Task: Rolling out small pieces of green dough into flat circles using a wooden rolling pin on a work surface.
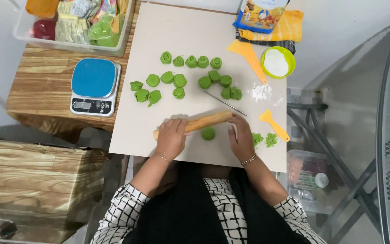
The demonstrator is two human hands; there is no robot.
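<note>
A wooden rolling pin lies across the near part of a pale work board. My left hand rests palm-down on its left end. My right hand presses on its right end. A flattened round piece of green dough sits just below the pin, between my hands. Several rolled and folded green dough pieces lie in rows further up the board.
A digital kitchen scale with a blue top stands on the wooden table at left. A clear bin of packets sits behind it. A green bowl of flour, two yellow scrapers, a thin metal rod and dough scraps lie at right.
</note>
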